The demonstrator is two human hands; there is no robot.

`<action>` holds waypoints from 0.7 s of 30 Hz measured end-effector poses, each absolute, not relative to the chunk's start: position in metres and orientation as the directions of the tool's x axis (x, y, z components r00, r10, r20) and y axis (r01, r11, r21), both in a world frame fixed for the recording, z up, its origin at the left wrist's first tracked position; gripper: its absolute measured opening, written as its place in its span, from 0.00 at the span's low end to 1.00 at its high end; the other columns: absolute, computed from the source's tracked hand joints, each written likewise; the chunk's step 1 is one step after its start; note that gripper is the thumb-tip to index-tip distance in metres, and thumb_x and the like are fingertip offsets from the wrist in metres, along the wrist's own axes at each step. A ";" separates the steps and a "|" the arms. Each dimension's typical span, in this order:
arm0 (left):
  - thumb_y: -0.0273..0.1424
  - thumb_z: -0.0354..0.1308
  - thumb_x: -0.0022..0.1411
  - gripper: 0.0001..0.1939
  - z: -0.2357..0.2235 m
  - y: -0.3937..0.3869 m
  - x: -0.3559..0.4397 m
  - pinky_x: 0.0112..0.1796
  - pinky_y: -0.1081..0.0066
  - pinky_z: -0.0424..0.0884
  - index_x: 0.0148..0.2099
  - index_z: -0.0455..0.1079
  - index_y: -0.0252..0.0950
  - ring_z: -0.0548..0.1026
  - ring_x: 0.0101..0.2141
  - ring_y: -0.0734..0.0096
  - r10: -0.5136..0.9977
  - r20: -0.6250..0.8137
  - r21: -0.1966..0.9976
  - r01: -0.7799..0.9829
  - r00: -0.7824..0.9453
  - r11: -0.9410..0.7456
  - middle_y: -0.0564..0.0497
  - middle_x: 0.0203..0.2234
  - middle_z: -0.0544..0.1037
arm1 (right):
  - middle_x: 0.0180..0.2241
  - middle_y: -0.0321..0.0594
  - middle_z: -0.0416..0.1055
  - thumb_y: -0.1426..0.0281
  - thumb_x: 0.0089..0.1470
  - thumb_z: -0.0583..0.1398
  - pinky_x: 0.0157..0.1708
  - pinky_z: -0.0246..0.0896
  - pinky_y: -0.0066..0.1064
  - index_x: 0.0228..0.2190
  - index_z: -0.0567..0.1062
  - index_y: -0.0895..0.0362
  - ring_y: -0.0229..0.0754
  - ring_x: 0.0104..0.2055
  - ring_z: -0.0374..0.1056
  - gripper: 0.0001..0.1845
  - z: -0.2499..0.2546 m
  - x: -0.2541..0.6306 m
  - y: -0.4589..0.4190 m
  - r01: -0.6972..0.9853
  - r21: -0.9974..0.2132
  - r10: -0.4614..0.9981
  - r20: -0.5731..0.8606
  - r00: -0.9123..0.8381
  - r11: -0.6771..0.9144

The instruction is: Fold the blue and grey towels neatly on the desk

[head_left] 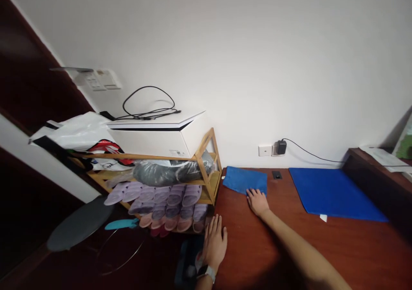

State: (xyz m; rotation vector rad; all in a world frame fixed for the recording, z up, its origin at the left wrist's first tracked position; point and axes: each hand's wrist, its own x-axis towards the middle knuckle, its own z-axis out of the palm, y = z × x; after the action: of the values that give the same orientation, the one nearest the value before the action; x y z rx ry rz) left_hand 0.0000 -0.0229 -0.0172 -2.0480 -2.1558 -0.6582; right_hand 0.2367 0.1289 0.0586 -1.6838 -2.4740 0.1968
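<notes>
My right hand (257,201) reaches forward over the dark red wooden table (277,247), fingers spread, with the fingertips resting on the near edge of a small folded blue cloth (244,179) by the wall. My left hand (214,242) lies flat and open at the table's left edge, a watch on its wrist. Neither hand holds anything.
A large blue mat (331,193) lies at the right. On the wall are a socket with a black plug and cable (282,147). Left of the table is a wooden rack (206,169) with several slippers, a white box and bags. A dark shelf (376,174) stands at right.
</notes>
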 end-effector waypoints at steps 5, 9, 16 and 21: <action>0.34 0.46 0.72 0.27 -0.016 -0.019 0.002 0.65 0.48 0.63 0.69 0.66 0.36 0.66 0.66 0.53 0.913 0.398 0.213 0.977 -0.086 -0.001 0.41 0.67 0.70 | 0.62 0.49 0.70 0.79 0.64 0.46 0.54 0.65 0.45 0.67 0.65 0.50 0.54 0.62 0.64 0.34 0.042 0.235 0.021 0.925 -0.136 0.934 0.020 -0.356 0.356; 0.33 0.47 0.72 0.24 0.002 -0.019 0.008 0.65 0.49 0.62 0.64 0.72 0.35 0.68 0.64 0.53 0.907 0.417 0.185 0.983 -0.063 -0.017 0.40 0.63 0.74 | 0.61 0.48 0.72 0.78 0.63 0.48 0.52 0.69 0.44 0.66 0.67 0.46 0.54 0.61 0.67 0.34 0.037 0.237 -0.053 0.926 -0.190 0.944 0.015 -0.329 0.326; 0.30 0.43 0.74 0.20 0.049 -0.053 0.031 0.57 0.55 0.71 0.53 0.77 0.36 0.76 0.54 0.55 0.855 0.513 0.238 0.944 0.078 -0.229 0.40 0.51 0.80 | 0.63 0.46 0.70 0.71 0.66 0.49 0.59 0.63 0.52 0.64 0.70 0.47 0.57 0.64 0.64 0.29 0.044 0.278 -0.125 0.907 -0.297 0.954 0.064 -0.293 0.298; 0.31 0.49 0.73 0.15 0.056 -0.114 0.096 0.55 0.56 0.71 0.52 0.76 0.42 0.75 0.52 0.57 0.835 0.426 0.260 0.837 0.348 -0.482 0.44 0.49 0.79 | 0.62 0.43 0.72 0.64 0.69 0.50 0.64 0.57 0.47 0.59 0.75 0.46 0.51 0.65 0.62 0.23 0.044 0.341 -0.147 0.828 -0.405 0.921 0.165 -0.353 0.389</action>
State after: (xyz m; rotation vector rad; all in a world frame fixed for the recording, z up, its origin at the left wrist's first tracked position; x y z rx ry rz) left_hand 0.0957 -0.1144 0.0562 -2.5767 -1.5972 -0.8106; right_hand 0.3412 -0.1474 0.0442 -1.5160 -2.2902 0.3564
